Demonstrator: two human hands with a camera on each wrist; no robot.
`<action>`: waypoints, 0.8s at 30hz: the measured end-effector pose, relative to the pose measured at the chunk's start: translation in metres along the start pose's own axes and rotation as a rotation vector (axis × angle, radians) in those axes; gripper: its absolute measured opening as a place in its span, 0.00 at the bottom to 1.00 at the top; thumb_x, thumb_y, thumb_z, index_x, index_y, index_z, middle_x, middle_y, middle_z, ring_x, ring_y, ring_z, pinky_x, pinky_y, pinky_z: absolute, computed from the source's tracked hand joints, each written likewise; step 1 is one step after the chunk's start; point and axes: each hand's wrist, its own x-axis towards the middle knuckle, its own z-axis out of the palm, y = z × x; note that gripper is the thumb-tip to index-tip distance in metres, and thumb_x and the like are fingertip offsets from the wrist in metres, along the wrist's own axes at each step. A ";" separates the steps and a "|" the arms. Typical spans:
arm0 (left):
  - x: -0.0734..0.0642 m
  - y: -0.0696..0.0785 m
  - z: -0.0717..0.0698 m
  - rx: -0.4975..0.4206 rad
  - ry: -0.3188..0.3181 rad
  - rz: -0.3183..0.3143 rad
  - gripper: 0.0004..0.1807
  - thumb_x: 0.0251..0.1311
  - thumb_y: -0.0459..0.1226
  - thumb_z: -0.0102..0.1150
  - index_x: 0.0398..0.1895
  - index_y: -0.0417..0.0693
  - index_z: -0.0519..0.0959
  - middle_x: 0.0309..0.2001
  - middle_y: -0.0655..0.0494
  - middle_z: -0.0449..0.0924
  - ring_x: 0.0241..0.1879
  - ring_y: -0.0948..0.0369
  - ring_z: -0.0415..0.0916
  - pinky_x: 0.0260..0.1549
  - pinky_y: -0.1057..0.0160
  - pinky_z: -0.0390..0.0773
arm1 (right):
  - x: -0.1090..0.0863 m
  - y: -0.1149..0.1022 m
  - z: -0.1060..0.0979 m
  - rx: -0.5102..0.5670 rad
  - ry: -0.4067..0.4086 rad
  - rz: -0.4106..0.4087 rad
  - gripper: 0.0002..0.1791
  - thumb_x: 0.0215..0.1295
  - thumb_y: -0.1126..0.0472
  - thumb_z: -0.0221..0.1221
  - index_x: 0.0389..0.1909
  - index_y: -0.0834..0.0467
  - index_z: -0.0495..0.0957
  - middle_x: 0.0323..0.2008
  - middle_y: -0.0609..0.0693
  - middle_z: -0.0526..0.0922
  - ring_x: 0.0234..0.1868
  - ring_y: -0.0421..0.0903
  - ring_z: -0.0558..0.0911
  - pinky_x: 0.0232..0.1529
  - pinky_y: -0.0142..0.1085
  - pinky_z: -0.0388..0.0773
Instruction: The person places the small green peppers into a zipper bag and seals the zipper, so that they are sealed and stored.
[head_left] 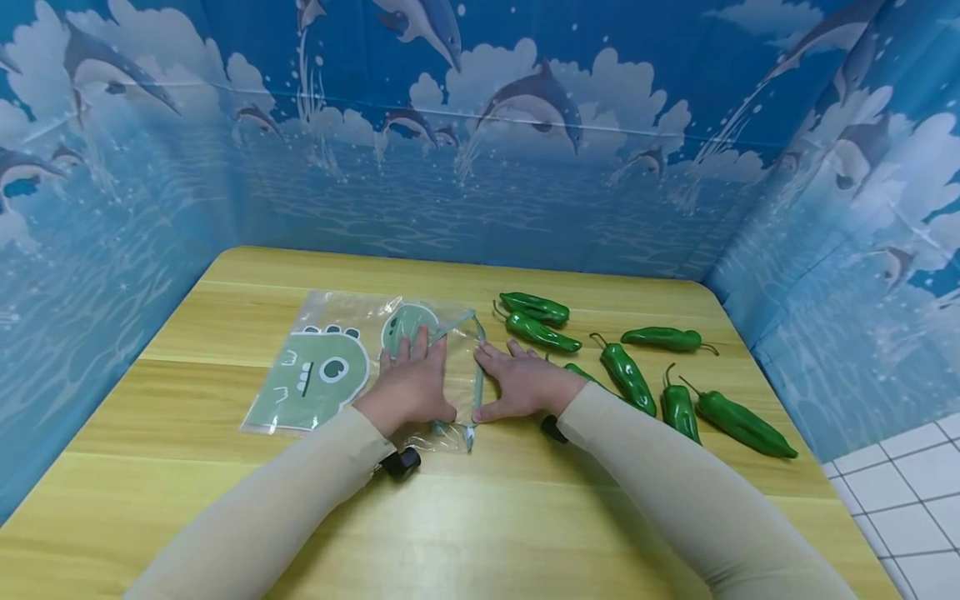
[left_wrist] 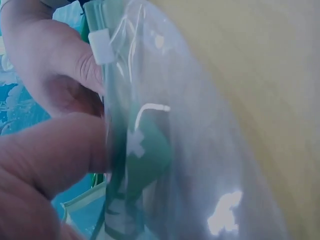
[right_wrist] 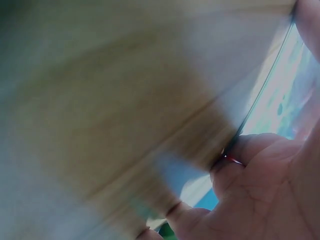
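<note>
Head cam | L hand (head_left: 408, 385): unclenched, fingers spread on clear monster-print slider bag (head_left: 324, 392) | R hand (head_left: 528, 385): unclenched, fingertips at bag's mouth edge | bag lies on wood-grain tbl (head_left: 450, 533), L of 7 grn chili peppers (head_left: 628, 379) | dolphin curtain (head_left: 480, 212) behind

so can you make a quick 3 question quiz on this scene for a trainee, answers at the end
1. True or false: every green pepper in view lies outside the plastic bag.
2. Multiple choice: in the left wrist view, what colour is the slider on the bag's edge strip?
a) red
b) white
c) black
3. Short answer: in the head view, which is nearer the peppers, the left hand or the right hand?

Key:
1. True
2. b) white
3. The right hand
</note>
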 end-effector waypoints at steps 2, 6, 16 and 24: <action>0.000 0.000 -0.001 0.002 -0.024 0.006 0.68 0.48 0.54 0.76 0.88 0.49 0.44 0.86 0.38 0.28 0.84 0.32 0.30 0.77 0.25 0.35 | 0.000 0.000 0.000 -0.001 -0.001 0.002 0.61 0.64 0.24 0.61 0.87 0.48 0.44 0.87 0.45 0.41 0.85 0.68 0.40 0.81 0.66 0.49; 0.001 0.000 -0.001 0.000 -0.073 0.009 0.65 0.51 0.57 0.74 0.87 0.46 0.49 0.86 0.38 0.32 0.84 0.32 0.31 0.77 0.24 0.36 | 0.000 0.000 0.000 -0.007 -0.002 0.002 0.61 0.64 0.24 0.61 0.87 0.49 0.43 0.87 0.46 0.41 0.85 0.68 0.40 0.81 0.66 0.50; 0.005 -0.003 0.001 -0.012 -0.087 -0.002 0.73 0.45 0.63 0.79 0.86 0.42 0.46 0.86 0.38 0.35 0.84 0.33 0.33 0.77 0.24 0.37 | 0.001 -0.002 -0.001 -0.013 -0.007 0.005 0.62 0.64 0.25 0.61 0.87 0.50 0.44 0.87 0.46 0.41 0.85 0.68 0.41 0.82 0.65 0.49; 0.001 -0.003 -0.001 -0.011 -0.058 0.007 0.76 0.43 0.65 0.80 0.86 0.39 0.46 0.87 0.40 0.36 0.84 0.33 0.35 0.76 0.24 0.37 | 0.000 -0.002 -0.001 -0.022 0.000 0.000 0.62 0.64 0.24 0.61 0.87 0.51 0.44 0.87 0.47 0.41 0.85 0.70 0.42 0.81 0.65 0.50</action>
